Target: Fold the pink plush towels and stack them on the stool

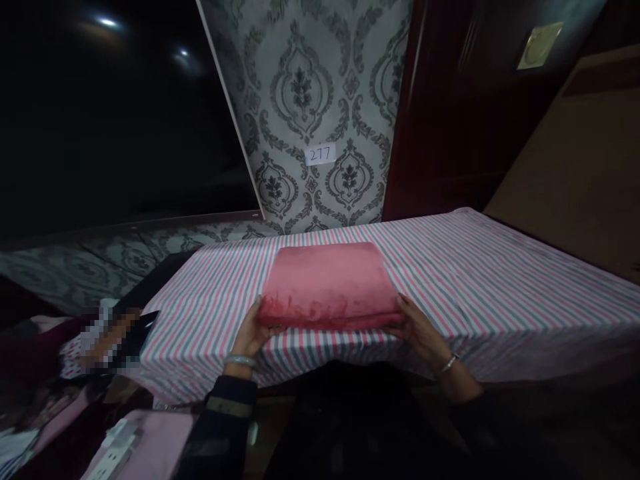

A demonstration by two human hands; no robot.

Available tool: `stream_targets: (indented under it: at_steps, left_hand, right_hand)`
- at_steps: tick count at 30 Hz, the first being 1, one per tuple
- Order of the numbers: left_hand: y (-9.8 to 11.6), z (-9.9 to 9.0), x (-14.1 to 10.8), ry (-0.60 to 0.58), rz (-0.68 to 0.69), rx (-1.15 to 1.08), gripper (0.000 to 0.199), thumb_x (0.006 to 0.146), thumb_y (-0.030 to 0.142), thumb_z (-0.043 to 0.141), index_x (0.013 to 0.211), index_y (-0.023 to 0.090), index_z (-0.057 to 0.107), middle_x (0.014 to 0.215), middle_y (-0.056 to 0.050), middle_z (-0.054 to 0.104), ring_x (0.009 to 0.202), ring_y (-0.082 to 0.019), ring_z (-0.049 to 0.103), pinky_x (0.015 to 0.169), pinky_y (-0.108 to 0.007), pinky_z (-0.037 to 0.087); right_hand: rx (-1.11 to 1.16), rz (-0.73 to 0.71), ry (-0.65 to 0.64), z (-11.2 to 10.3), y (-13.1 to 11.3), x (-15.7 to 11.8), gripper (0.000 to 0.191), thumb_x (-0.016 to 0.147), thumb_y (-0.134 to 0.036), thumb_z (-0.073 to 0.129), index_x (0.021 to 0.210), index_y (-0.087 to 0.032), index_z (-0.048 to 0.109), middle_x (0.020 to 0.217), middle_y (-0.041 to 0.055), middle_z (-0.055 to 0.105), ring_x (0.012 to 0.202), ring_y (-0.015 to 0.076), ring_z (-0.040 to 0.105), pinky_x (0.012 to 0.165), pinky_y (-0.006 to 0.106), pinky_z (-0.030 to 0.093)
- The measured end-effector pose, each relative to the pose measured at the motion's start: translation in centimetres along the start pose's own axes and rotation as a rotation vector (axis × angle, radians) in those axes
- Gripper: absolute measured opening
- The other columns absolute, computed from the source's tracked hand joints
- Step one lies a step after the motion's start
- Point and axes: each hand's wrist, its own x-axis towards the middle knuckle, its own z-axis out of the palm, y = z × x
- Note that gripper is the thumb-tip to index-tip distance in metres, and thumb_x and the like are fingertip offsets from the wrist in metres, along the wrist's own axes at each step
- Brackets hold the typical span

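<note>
A folded pink cloth (327, 277), soft and plush-looking, lies as a neat rectangle on a striped tablecloth (440, 267) near the front edge. My left hand (251, 330) grips its near left corner, thumb on the side and fingers tucked beneath. At the near right corner, my right hand (415, 327) holds it the same way, fingertips partly hidden under the fold. The nap along the near edge looks darker and ruffled. A bangle circles my left wrist, and a thin bracelet sits on my right one.
A large dark screen (120, 113) stands at the back left. Patterned wallpaper with a paper label (320, 154) reading 277 is behind the table. A brown panel (580, 160) rises at the right. A power strip (113, 457) and assorted cloths lie at the lower left.
</note>
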Motion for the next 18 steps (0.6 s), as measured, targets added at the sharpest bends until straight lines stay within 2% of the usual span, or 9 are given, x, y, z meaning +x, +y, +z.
stream_targets:
  at_steps: [3, 6, 8, 10, 11, 12, 14, 16, 18]
  left_hand:
    - [1.1, 1.6, 0.9, 0.083, 0.051, 0.082, 0.031, 0.073, 0.028, 0.072, 0.101, 0.020, 0.061, 0.090, -0.007, 0.072, 0.097, -0.031, 0.071, 0.071, -0.046, 0.063]
    - [2.2, 4.5, 0.6, 0.090, 0.200, 0.115, 0.040, 0.076, 0.023, 0.066, 0.115, 0.020, 0.060, 0.103, -0.006, 0.072, 0.104, -0.031, 0.069, 0.074, -0.043, 0.063]
    - [1.9, 6.9, -0.9, 0.051, 0.271, 0.100, 0.050, 0.080, 0.027, 0.064, 0.129, 0.021, 0.055, 0.119, -0.007, 0.069, 0.114, -0.030, 0.065, 0.079, -0.040, 0.062]
    - [0.1, 8.9, -3.5, -0.034, 0.318, 0.067, 0.058, 0.083, 0.034, 0.065, 0.138, 0.024, 0.049, 0.134, -0.008, 0.062, 0.123, -0.028, 0.060, 0.083, -0.037, 0.061]
    - [-1.3, 9.6, -5.0, -0.121, 0.330, 0.048, 0.063, 0.084, 0.038, 0.067, 0.143, 0.028, 0.045, 0.141, -0.007, 0.057, 0.126, -0.027, 0.058, 0.087, -0.036, 0.059]
    - [-2.8, 9.9, -6.6, -0.206, 0.296, 0.051, 0.070, 0.084, 0.039, 0.069, 0.147, 0.034, 0.040, 0.144, -0.006, 0.055, 0.123, -0.025, 0.060, 0.086, -0.035, 0.059]
    - [-5.7, 9.6, -9.1, -0.469, 0.021, 0.177, 0.081, 0.080, 0.038, 0.076, 0.150, 0.040, 0.034, 0.142, -0.008, 0.057, 0.103, -0.023, 0.071, 0.077, -0.035, 0.059]
    - [-7.2, 8.6, -10.1, -0.696, -0.217, 0.339, 0.070, 0.080, 0.046, 0.075, 0.142, 0.027, 0.050, 0.117, -0.013, 0.071, 0.079, -0.022, 0.074, 0.067, -0.034, 0.058]
    - [-6.6, 7.9, -9.1, -0.724, -0.211, 0.442, 0.055, 0.083, 0.052, 0.070, 0.125, 0.017, 0.065, 0.094, -0.013, 0.074, 0.072, -0.022, 0.073, 0.065, -0.032, 0.055]
  right_hand:
    - [-0.008, -0.015, 0.040, 1.7, -0.9, 1.3, 0.053, 0.063, -0.029, 0.081, 0.112, -0.027, 0.060, 0.089, -0.0007, 0.071, 0.062, 0.0181, 0.066, 0.050, 0.031, 0.057]
    - [-0.012, -0.162, 0.001, 3.0, -4.0, 3.3, 0.056, 0.058, -0.023, 0.077, 0.112, -0.023, 0.063, 0.081, -0.0026, 0.070, 0.059, 0.0147, 0.061, 0.048, 0.025, 0.052]
    - [-0.021, -0.300, 0.013, 2.6, -7.1, 4.8, 0.056, 0.056, -0.024, 0.076, 0.111, -0.022, 0.065, 0.082, -0.0027, 0.070, 0.060, 0.0132, 0.060, 0.048, 0.022, 0.049]
    - [-0.029, -0.413, 0.083, 1.0, -9.8, 6.0, 0.054, 0.055, -0.025, 0.076, 0.108, -0.021, 0.066, 0.082, -0.0027, 0.070, 0.061, 0.0131, 0.060, 0.049, 0.022, 0.049]
    - [-0.003, -0.452, 0.147, -0.2, -10.5, 6.4, 0.051, 0.055, -0.025, 0.075, 0.105, -0.021, 0.067, 0.081, -0.0031, 0.070, 0.062, 0.0134, 0.060, 0.050, 0.023, 0.050]
    - [0.039, -0.470, 0.215, -1.5, -10.8, 6.5, 0.044, 0.056, -0.026, 0.075, 0.099, -0.021, 0.068, 0.079, -0.0031, 0.070, 0.064, 0.0143, 0.062, 0.053, 0.024, 0.052]
    - [0.136, -0.436, 0.327, -4.0, -9.7, 6.0, 0.027, 0.061, -0.031, 0.073, 0.086, -0.021, 0.067, 0.076, -0.0012, 0.070, 0.070, 0.0182, 0.067, 0.060, 0.029, 0.058]
    - [0.181, -0.318, 0.367, -5.9, -7.3, 4.9, 0.020, 0.067, -0.036, 0.070, 0.081, -0.022, 0.067, 0.078, 0.0023, 0.073, 0.080, 0.0234, 0.071, 0.068, 0.035, 0.062]
    - [0.199, -0.253, 0.393, -6.7, -4.6, 3.5, 0.019, 0.068, -0.035, 0.071, 0.083, -0.024, 0.067, 0.081, 0.0027, 0.075, 0.083, 0.0249, 0.072, 0.072, 0.037, 0.063]
